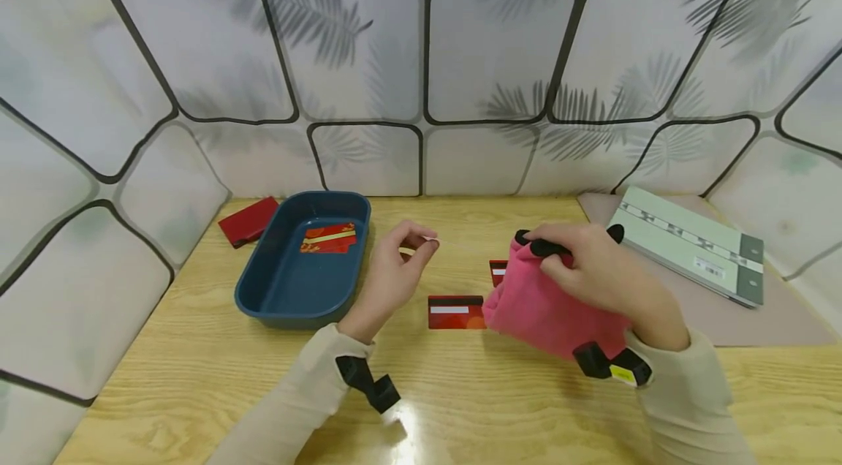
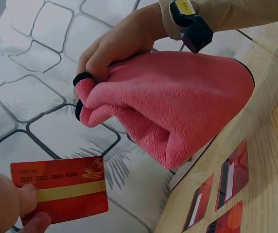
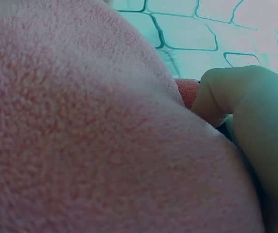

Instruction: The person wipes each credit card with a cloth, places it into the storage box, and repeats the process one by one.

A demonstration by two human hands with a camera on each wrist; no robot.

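Note:
Between thumb and finger, my left hand (image 1: 397,271) pinches a red card (image 2: 61,189) with a gold stripe by one end. The card is held up off the table, nearly edge-on in the head view. Opposite it, my right hand (image 1: 605,275) grips a folded pink cloth (image 1: 549,311) with black edging by its top, and the cloth hangs down. Pink pile fills most of the right wrist view, with a bent finger (image 3: 226,92) at its edge. Below lie red cards with dark and white stripes, one (image 1: 456,311) in front and another (image 1: 498,271) partly behind the cloth.
A blue tray (image 1: 299,300) at left holds red cards (image 1: 329,238) with a gold stripe. Beside it lies a flat dark-red item (image 1: 250,221). On the right, a pale green box or book (image 1: 687,246) rests on a grey mat (image 1: 776,322). A patterned curtain (image 1: 487,55) stands behind the table.

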